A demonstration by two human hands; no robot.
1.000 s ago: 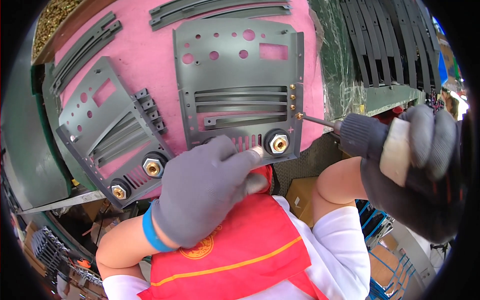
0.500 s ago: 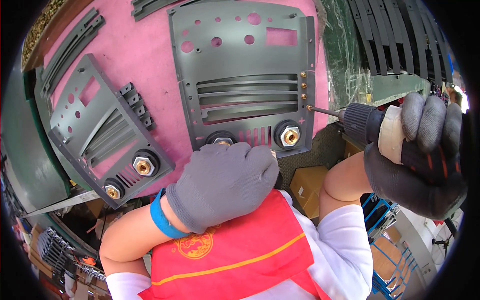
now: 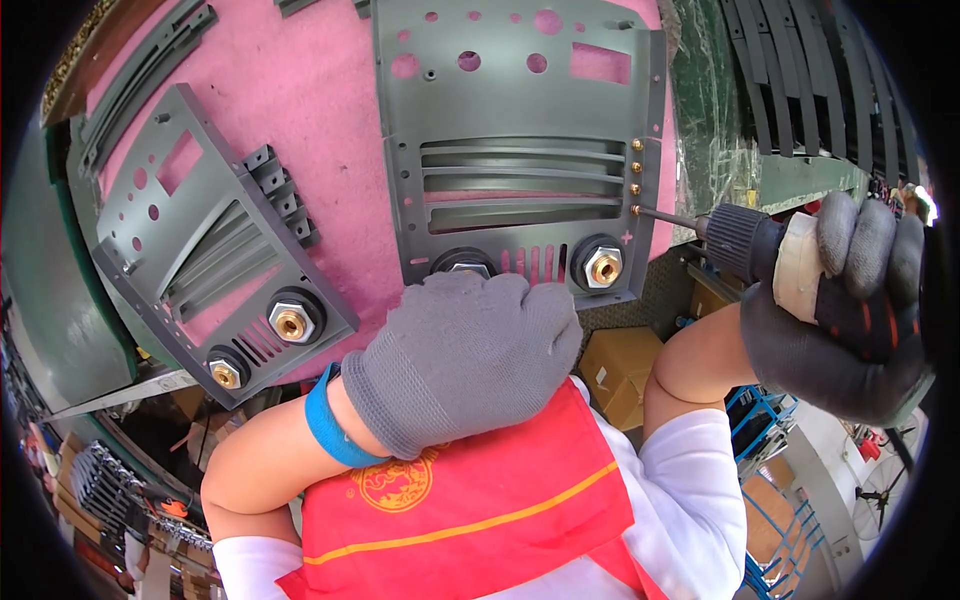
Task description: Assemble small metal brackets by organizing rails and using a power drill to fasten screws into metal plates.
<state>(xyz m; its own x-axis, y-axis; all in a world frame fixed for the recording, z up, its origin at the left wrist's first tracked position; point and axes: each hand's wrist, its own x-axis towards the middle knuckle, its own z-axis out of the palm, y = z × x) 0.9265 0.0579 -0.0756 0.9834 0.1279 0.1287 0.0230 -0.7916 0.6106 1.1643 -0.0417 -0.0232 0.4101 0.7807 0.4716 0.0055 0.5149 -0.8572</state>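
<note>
A cardboard box (image 3: 613,372), a blue frame (image 3: 762,578), perhaps a spoked wheel (image 3: 881,496).

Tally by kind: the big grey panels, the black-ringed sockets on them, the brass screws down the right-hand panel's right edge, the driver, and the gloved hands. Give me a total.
Grey panels: 2
Black-ringed sockets: 4, one partly hidden
Brass screws: 4
Driver: 1
Gloved hands: 2, left hand and right hand
Total: 13

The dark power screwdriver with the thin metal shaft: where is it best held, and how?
Grip the power screwdriver probably around its thick body, at the cream wrapping, from the right: its thin shaft points left, tip at the large grey metal panel.
</note>
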